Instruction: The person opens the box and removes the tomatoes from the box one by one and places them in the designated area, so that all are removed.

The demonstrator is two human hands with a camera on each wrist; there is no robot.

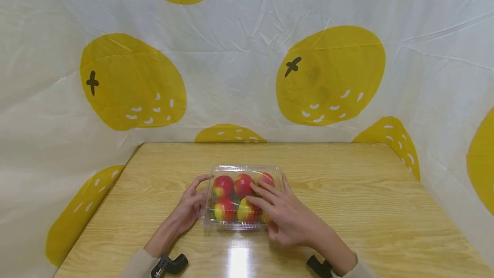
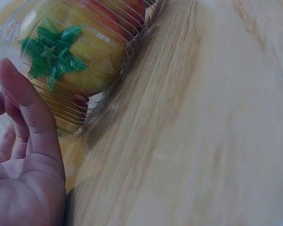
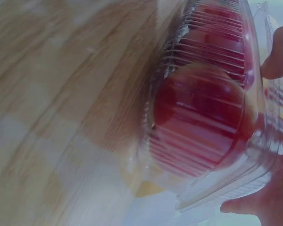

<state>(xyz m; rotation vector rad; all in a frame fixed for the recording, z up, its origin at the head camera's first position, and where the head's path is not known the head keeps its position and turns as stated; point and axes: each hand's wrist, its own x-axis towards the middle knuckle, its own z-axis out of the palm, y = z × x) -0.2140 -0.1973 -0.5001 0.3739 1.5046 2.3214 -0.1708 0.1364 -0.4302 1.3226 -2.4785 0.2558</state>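
Note:
A clear plastic clamshell box [image 1: 244, 226] lies on the table, lid down over several red-and-yellow round fruits [image 1: 224, 209]. In the left wrist view one fruit [image 2: 101, 63] shows a green star-shaped leaf top [image 2: 49, 52] through the ribbed wall. My left hand [image 1: 188, 209] holds the box by its left edge, fingertips at the rim. Over the right part of the lid, my right hand [image 1: 287, 218] rests with spread fingers, one reaching along the far right corner. Red fruit [image 3: 198, 117] fills the near end of the box in the right wrist view.
The wooden table [image 1: 347, 175] extends around the box on all sides. Behind it and at both sides hangs a white cloth [image 1: 231, 76] printed with large yellow fruits. Dark wrist mounts [image 1: 170, 265] sit at both sleeves.

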